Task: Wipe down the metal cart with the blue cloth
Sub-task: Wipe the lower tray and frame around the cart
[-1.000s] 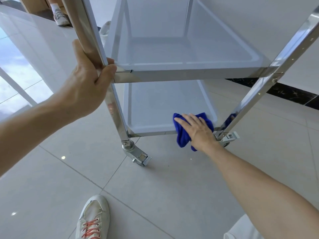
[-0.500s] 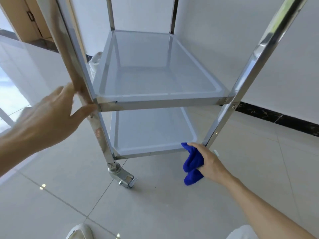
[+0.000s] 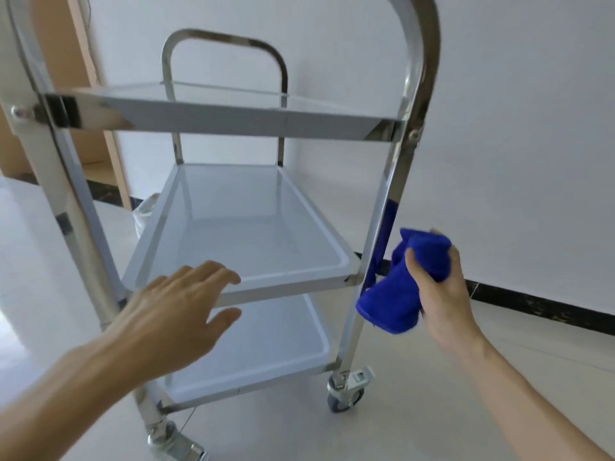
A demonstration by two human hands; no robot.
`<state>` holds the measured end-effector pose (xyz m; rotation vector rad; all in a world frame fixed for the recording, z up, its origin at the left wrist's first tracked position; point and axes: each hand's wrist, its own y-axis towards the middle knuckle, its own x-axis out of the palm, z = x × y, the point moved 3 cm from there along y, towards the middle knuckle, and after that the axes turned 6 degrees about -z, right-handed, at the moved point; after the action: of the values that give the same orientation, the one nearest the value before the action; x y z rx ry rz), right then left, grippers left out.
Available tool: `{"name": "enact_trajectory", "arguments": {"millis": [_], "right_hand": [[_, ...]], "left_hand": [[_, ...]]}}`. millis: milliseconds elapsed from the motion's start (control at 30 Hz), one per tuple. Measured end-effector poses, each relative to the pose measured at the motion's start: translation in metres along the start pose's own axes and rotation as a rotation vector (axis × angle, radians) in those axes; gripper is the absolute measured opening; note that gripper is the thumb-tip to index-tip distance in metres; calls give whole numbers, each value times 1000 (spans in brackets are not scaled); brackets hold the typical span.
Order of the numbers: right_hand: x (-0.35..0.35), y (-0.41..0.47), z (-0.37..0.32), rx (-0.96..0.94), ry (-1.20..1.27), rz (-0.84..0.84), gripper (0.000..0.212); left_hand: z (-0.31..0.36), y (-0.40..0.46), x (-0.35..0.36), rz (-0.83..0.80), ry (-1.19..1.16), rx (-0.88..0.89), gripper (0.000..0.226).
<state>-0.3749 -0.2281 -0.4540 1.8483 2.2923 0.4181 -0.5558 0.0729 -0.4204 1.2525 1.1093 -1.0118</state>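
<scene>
Stainless three-shelf metal cart [image 3: 253,123] on castors, tiled floor [image 3: 432,410], white wall [image 3: 515,128]. Head view: right hand [image 3: 439,294] grips bunched blue cloth [image 3: 399,294], just beside the right front post [image 3: 376,247]. Left hand [image 3: 173,311], fingers spread, before the middle shelf [image 3: 283,284]; contact unclear.

Single view, head-worn wide-angle camera. It looks forward and slightly down, from above and near one short end of the metal cart [image 3: 253,128]. Cart is close: its near posts run off the top edge, and straight lines bow toward the frame borders. Both forearms enter from the bottom corners, left hand [image 3: 173,314] and right hand [image 3: 442,291] near the lens. Floor and white wall [image 3: 532,128] fill the background.
</scene>
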Motion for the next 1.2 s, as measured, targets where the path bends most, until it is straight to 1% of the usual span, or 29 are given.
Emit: {"name": "enact_trajectory", "arguments": {"millis": [33, 133, 233, 300, 367, 433, 533, 600, 700, 767, 867, 933, 1000, 1100, 1200], "right_hand": [[10, 12, -18, -42, 24, 0, 76], [37, 46, -73, -164, 50, -11, 67], [58, 72, -123, -303, 37, 17, 62], [67, 78, -135, -358, -34, 53, 63], [70, 76, -127, -380, -136, 84, 66], [72, 69, -108, -373, -190, 105, 68], [70, 61, -73, -312, -170, 130, 67], [67, 51, -45, -243, -178, 130, 67], [63, 32, 0, -81, -183, 83, 71], [61, 26, 12, -7, -197, 50, 69], [58, 35, 1, 10, -170, 27, 60], [59, 45, -25, -52, -185, 53, 57], [62, 59, -59, -131, -196, 82, 58], [65, 79, -104, -195, -166, 118, 57], [67, 84, -117, -232, -161, 127, 54]], "left_hand": [[3, 4, 3, -18, -26, -3, 54], [5, 11, 15, -42, -44, 15, 60], [4, 16, 24, -69, -49, 46, 63], [3, 19, 26, -78, -68, 63, 61], [5, 20, 25, -80, -62, 77, 58], [7, 19, 27, -74, -45, 91, 56], [8, 15, 30, -84, -15, 109, 53], [7, 13, 31, -90, -13, 114, 51], [4, 10, 31, -80, -16, 128, 46], [2, 10, 30, -75, -26, 134, 43], [0, 9, 31, -84, -36, 135, 41], [1, 9, 30, -79, -28, 134, 38], [2, 9, 30, -79, -19, 133, 36], [3, 9, 30, -83, -19, 135, 33], [2, 7, 31, -84, -11, 142, 32]]}}
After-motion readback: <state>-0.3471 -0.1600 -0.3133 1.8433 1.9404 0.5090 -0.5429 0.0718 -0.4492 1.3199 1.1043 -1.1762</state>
